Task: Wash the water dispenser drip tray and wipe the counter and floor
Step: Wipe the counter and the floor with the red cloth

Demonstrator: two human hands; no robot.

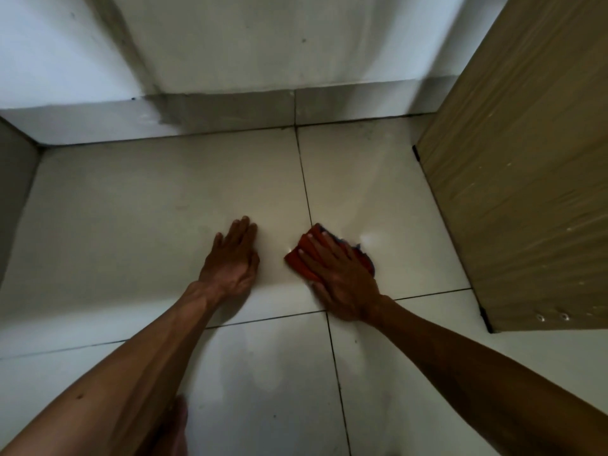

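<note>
An orange cloth (301,258) with a blue edge lies flat on the pale tiled floor (148,225), near where the dark grout lines cross. My right hand (339,274) presses down on the cloth with straight, spread fingers and covers most of it. My left hand (232,258) rests flat on the bare tile just left of the cloth, fingers straight and together, holding nothing. The drip tray and the counter are not in view.
A wooden cabinet side (526,176) stands close on the right, its base on the floor. A white wall with a tiled skirting (230,110) runs along the back. A darker wall (13,192) closes the left side.
</note>
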